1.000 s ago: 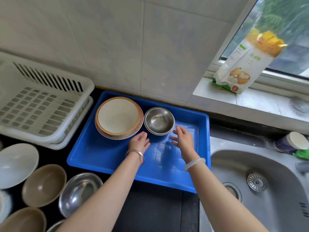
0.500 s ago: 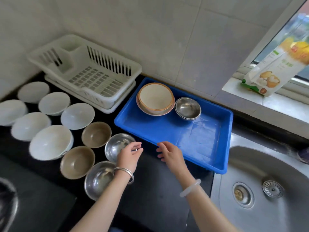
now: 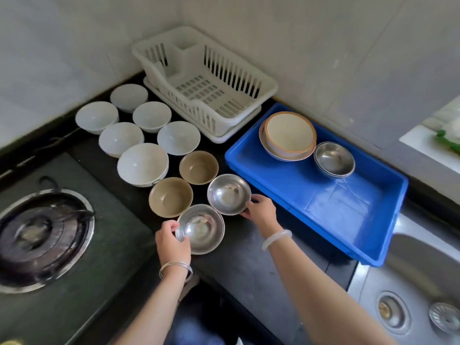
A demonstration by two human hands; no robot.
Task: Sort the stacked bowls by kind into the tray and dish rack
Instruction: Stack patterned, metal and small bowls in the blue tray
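While left hand [image 3: 171,241] grips near bowl [image 3: 202,229], right hand [image 3: 260,211] grips far bowl [image 3: 229,194].

- Pale grey tiled walls [image 3: 323,46] meeting in a corner.
- Black stone countertop [image 3: 249,265].
- Black gas hob [image 3: 42,235], left.
- Stainless steel sink [image 3: 410,295], right.
- White windowsill [image 3: 428,143] above it.

Blue tray [image 3: 293,192], white dish rack [image 3: 267,88], silver steel bowls [image 3: 229,194], tan bowls [image 3: 198,167], white bowls [image 3: 142,164]

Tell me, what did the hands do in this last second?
Both hands left the blue tray for the counter: the left hand now grips the nearer steel bowl, the right hand the farther steel bowl. The tray's ceramic stack and steel stack stayed put.
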